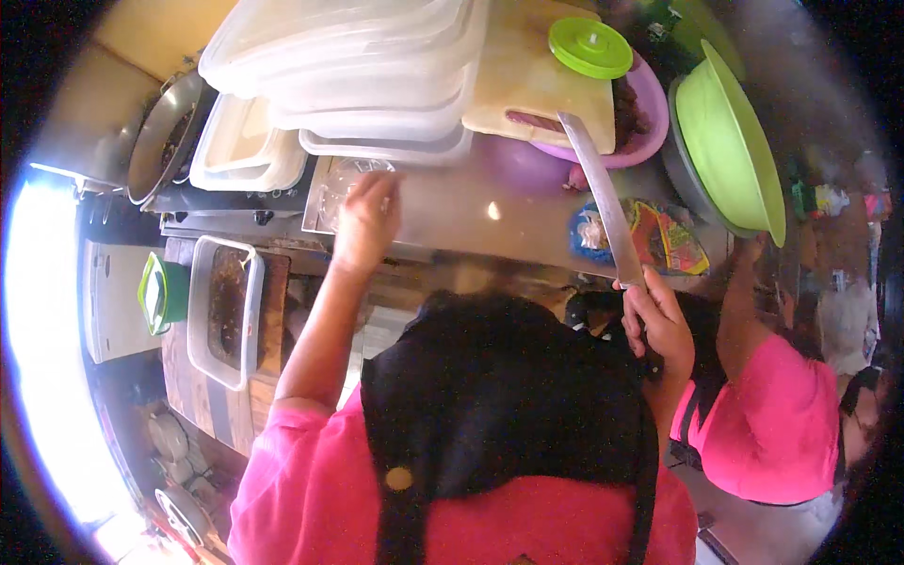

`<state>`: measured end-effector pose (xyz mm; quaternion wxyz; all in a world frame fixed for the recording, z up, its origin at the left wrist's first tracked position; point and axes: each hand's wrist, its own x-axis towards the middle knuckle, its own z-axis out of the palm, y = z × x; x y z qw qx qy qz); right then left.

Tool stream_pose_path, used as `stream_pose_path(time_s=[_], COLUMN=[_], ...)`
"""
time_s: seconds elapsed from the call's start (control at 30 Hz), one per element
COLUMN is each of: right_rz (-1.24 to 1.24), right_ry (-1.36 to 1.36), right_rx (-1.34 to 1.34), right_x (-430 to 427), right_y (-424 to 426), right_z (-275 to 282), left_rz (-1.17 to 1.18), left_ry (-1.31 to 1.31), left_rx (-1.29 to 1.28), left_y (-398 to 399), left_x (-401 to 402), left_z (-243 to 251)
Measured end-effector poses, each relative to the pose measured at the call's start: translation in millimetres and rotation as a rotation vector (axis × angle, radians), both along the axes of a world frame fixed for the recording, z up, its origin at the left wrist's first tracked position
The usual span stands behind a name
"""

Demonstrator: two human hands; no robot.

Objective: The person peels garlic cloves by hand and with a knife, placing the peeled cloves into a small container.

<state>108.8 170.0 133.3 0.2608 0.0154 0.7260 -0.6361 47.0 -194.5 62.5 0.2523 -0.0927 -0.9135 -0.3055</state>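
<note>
My right hand [657,321] grips the handle of a long-bladed knife [597,183], its blade pointing away over the counter to a cutting board [487,106] with a handle slot. My left hand [371,219] is at a clear round plastic container [339,191] near the counter's front edge; whether its fingers grip it, I cannot tell. Beside the board, a pink bowl [657,113] holds dark reddish food, partly covered by the board. A green lid [591,48] lies on top at the board's right edge.
Stacked translucent plastic containers [353,78] stand at the back left, near a metal pan [159,141]. Colourful plastic packaging [653,236] lies right of the knife, before a large green basin [727,141]. A co-worker [770,417] stands at right. A food-filled tub [201,311] sits on a wooden table.
</note>
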Motion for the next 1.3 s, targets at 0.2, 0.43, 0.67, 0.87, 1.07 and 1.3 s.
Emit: stream_pose_path(time_s=[0.2, 0.43, 0.67, 0.87, 1.07, 1.3], right_rz=[-0.052, -0.091, -0.096, -0.078, -0.036, 0.115], right_ry=[-0.014, -0.021, 0.024, 0.21, 0.731, 0.629], right_rx=[-0.017, -0.021, 0.025, 0.162, 0.568, 0.93], right_x=[-2.5, -0.3, 5.0, -4.0, -37.5, -56.5], right_y=[-4.8, -4.7, -0.9, -6.6, -27.7, -35.6], right_z=[1.8, 1.4, 1.3, -11.9, -12.9, -1.8], left_rz=[0.144, -0.393, -0.623, -0.573, -0.253, -0.259], left_ry=[-0.021, -0.126, -0.208, -0.048, -0.106, -0.146], left_rx=[-0.135, -0.107, -0.32, -0.099, 0.005, -0.029], left_y=[-28.9, 38.2, 75.9, 104.8, 127.6, 138.3], left_x=[7.0, -6.2, -34.5, -51.7, -126.9, -127.2], left_z=[9.1, -19.1, -64.0, -6.2, 48.7, 63.3])
